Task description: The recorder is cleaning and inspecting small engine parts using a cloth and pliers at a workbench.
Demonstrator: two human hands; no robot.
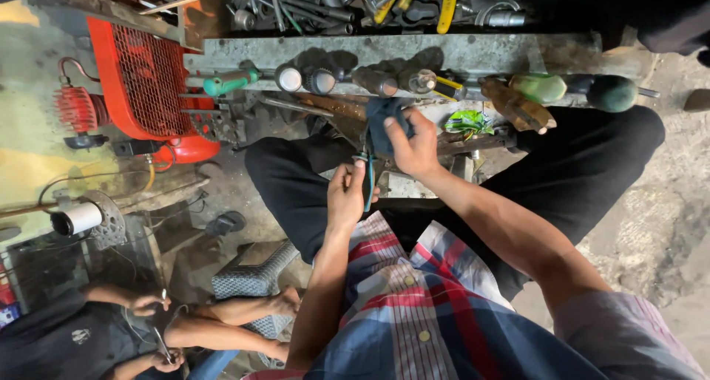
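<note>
The person sits with knees spread in front of a low concrete ledge (473, 52), and both hands work between the knees, just below the ledge's front edge. The right hand (414, 145) is closed over a dark blue cloth (384, 121), thumb on top, pressing it against something I cannot make out beneath it. The left hand (347, 195) is closed around a thin teal-coloured tool or strap (367, 180) that runs up toward the cloth; what it joins to is hidden. Along the ledge's front edge a row of screwdrivers (318, 79) rests with handles outward, a green-handled one (229, 82) at the left end and a round dark green handle (612, 93) at the right end, and a brown-handled tool (518, 106) lies just beside the right hand. The risk, as I judge it, lies in the cloth: it hides the part and could slip under the thumb, so the teal piece may jump free of the left hand's grip. A jerk of the right forearm could also sweep the nearest handles off the ledge's edge onto the legs. Another person (111, 328) crouches at the lower left beside a red machine (140, 77), hands on small metal tools, near enough that anything rolling off might reach them.
</note>
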